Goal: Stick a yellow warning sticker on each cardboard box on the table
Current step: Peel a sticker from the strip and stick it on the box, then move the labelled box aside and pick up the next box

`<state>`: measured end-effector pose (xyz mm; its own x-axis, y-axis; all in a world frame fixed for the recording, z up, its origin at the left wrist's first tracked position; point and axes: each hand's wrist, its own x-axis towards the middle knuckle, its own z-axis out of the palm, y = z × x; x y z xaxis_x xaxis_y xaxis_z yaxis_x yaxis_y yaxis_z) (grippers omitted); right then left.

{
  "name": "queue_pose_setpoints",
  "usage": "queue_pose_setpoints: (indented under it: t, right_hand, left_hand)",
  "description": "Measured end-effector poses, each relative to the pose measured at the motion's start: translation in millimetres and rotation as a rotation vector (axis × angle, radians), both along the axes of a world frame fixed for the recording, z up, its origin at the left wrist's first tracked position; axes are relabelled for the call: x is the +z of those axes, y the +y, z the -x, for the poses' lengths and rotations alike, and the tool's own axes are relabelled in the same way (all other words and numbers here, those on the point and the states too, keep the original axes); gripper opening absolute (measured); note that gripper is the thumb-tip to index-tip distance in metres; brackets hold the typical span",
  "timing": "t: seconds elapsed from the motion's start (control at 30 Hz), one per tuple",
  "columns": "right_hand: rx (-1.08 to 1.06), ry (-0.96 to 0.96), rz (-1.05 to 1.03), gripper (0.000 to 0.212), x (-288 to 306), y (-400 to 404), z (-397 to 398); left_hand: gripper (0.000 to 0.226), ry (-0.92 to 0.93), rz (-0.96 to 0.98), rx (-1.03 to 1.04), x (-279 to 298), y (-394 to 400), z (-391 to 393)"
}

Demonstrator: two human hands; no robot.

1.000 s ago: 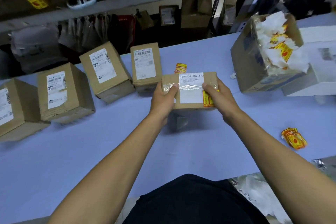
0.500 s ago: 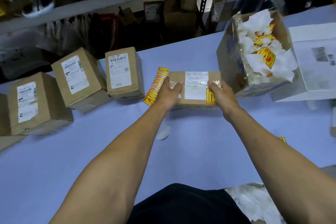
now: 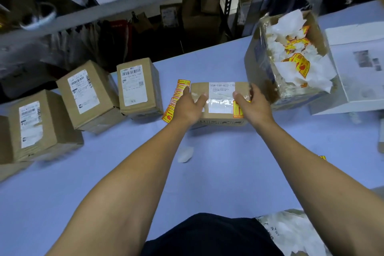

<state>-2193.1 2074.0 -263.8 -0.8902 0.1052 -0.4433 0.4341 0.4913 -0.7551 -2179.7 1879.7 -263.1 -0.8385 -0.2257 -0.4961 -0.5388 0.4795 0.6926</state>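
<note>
A small cardboard box with a white label and a yellow warning sticker on its top sits on the blue table, far centre. My left hand holds its left end and my right hand its right end, thumbs on top. A strip of yellow warning stickers lies just left of the box, partly under my left hand. Three more labelled cardboard boxes stand in a row to the left, with no yellow sticker visible on them.
An open carton holding white backing paper and loose yellow stickers stands right of the held box. A white box lies beyond it. A white paper scrap lies mid-table. Metal shelving runs along the table's far edge.
Both hands carried the stickered box away from me and set it down on the table beside the sticker strip. The view has shifted left.
</note>
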Motion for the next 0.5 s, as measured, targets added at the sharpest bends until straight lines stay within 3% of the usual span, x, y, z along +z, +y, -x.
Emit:
queue_pose_setpoints:
  t: [0.13, 0.3, 0.4, 0.5]
  right_hand:
    - [0.183, 0.216, -0.306, 0.068, 25, -15, 3]
    - [0.439, 0.398, -0.476, 0.062, 48, -53, 2]
    - [0.574, 0.444, -0.529, 0.061, 53, -89, -1]
    - [0.696, 0.464, -0.559, 0.065, 53, -123, -5]
  left_hand:
    - [0.067, 0.115, 0.208, -0.137, 24, -7, 5]
    - [0.063, 0.272, 0.601, -0.406, 48, -44, -9]
    - [0.064, 0.241, 0.828, -0.496, 53, -78, -26]
    - [0.064, 0.153, 0.914, -0.478, 53, -116, -43]
